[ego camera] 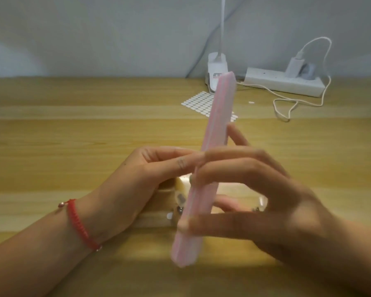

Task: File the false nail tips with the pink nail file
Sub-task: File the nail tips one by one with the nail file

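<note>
The long pink nail file stands nearly upright in the middle of the view, tilted a little to the right at the top. My right hand holds it around its lower half, fingers on the near face and thumb behind. My left hand reaches in from the left, its thumb and forefinger pinched together right against the file's edge. Whatever they pinch is too small and blurred to make out. A clear box with small pieces lies on the table under the hands, mostly hidden.
On the wooden table, a sheet of white oval stickers lies behind the file. Farther back stand a white lamp base and a white power strip with a plugged charger and looping cable.
</note>
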The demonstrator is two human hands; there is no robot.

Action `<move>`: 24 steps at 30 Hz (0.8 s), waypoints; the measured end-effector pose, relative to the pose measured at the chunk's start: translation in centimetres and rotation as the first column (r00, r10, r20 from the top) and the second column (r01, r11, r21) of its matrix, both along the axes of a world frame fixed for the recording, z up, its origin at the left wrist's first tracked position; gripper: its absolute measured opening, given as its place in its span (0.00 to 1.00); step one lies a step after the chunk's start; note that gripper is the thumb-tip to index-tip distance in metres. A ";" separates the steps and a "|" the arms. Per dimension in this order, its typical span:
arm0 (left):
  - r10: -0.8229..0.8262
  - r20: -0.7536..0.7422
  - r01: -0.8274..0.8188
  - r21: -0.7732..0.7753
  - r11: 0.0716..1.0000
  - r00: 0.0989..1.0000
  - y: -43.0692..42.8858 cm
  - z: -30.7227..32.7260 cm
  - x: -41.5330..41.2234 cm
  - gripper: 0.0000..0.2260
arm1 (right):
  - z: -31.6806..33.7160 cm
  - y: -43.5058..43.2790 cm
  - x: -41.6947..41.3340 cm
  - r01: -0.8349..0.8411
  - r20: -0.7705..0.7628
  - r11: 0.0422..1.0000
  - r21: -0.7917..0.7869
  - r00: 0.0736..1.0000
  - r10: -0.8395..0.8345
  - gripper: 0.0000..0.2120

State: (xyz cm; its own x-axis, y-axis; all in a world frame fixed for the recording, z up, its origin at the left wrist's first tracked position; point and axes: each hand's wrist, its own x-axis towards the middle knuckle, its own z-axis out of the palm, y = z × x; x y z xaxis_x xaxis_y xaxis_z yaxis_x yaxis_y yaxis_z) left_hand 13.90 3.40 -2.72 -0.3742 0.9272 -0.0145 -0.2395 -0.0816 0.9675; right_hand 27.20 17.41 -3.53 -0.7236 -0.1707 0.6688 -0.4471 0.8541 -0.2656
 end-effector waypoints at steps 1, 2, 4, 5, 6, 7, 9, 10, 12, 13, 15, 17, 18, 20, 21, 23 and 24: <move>0.007 -0.014 -0.007 -0.011 1.000 1.000 0.0 -0.1 -0.1 0.10 | 0.2 0.5 0.0 0.003 -0.025 0.999 0.049 1.000 -0.002 0.11; 0.023 -0.033 -0.025 -0.037 0.999 0.999 0.2 -0.3 -0.2 0.09 | 0.8 1.6 -0.4 0.055 -0.055 0.997 0.056 0.997 -0.052 0.14; 0.055 -0.077 -0.061 -0.078 0.995 0.996 0.2 -0.5 -0.4 0.10 | 1.8 2.7 -0.8 0.174 -0.101 0.984 0.021 0.980 -0.171 0.14; 0.041 -0.078 -0.047 -0.072 0.996 0.996 0.2 -0.6 -0.4 0.11 | 1.6 2.5 -0.7 0.174 -0.106 0.985 0.012 0.979 -0.172 0.12; 0.017 -0.058 -0.020 -0.054 0.998 0.998 0.1 -0.5 -0.4 0.12 | 0.9 1.8 -0.4 0.125 -0.094 0.992 0.020 0.988 -0.122 0.10; -0.006 -0.041 0.005 -0.028 1.000 0.999 0.0 -0.4 -0.3 0.13 | 0.2 0.9 0.0 0.067 -0.073 0.997 0.050 0.995 -0.063 0.10; -0.020 -0.017 0.021 0.007 1.000 1.000 0.0 -0.1 -0.2 0.13 | -0.1 0.3 0.3 -0.012 -0.042 0.997 0.081 0.999 0.016 0.12; -0.014 -0.025 0.014 0.010 1.000 1.000 0.1 -0.2 -0.1 0.11 | 0.4 1.1 0.0 0.013 -0.058 0.998 0.067 0.998 -0.009 0.15; 0.015 -0.053 -0.015 0.011 1.000 0.998 0.3 -0.2 0.1 0.07 | 1.0 2.5 -0.7 0.099 -0.113 0.995 -0.003 0.989 -0.099 0.19; 0.030 -0.064 -0.029 0.012 1.000 0.997 0.2 -0.2 0.2 0.07 | 0.9 2.7 -0.9 0.107 -0.125 0.993 -0.039 0.986 -0.111 0.20; 0.044 -0.081 -0.044 0.004 0.999 0.996 0.2 -0.2 0.3 0.06 | 0.1 1.7 -0.7 0.025 -0.093 0.998 -0.051 0.995 -0.030 0.25; 0.056 -0.089 -0.057 -0.005 0.998 0.994 0.2 -0.3 0.3 0.06 | -0.5 0.7 -0.3 -0.038 -0.064 0.999 0.003 0.997 0.038 0.26; 0.058 -0.091 -0.060 -0.011 0.998 0.994 0.2 -0.3 0.3 0.05 | -0.3 1.0 -0.4 -0.044 -0.067 0.999 0.022 0.997 0.046 0.25; 0.068 -0.128 -0.072 -0.022 0.997 0.989 0.1 -0.5 0.2 0.07 | 0.4 3.1 -0.7 0.001 -0.100 1.000 -0.004 0.995 -0.001 0.21; 0.078 -0.158 -0.083 -0.026 0.996 0.984 0.1 -0.6 0.1 0.06 | 0.7 4.4 -0.9 0.063 -0.107 0.997 -0.032 0.992 -0.067 0.19; 0.099 -0.204 -0.108 -0.032 0.994 0.974 0.0 -0.6 0.1 0.07 | 1.2 6.9 -0.9 0.249 -0.095 0.967 -0.058 0.963 -0.254 0.17; 0.104 -0.203 -0.113 -0.031 0.993 0.974 0.1 -0.5 0.1 0.08 | 1.1 7.9 -0.7 0.325 -0.067 0.944 -0.059 0.942 -0.328 0.18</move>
State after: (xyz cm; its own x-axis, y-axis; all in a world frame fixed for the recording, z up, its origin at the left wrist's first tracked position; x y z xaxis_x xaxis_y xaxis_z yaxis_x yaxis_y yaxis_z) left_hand 14.04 3.47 -3.20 -0.4716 0.8812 0.0334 -0.0316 -0.0547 0.9980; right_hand 26.49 25.31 -2.40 -0.6821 0.0991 0.7245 -0.1660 0.9440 -0.2853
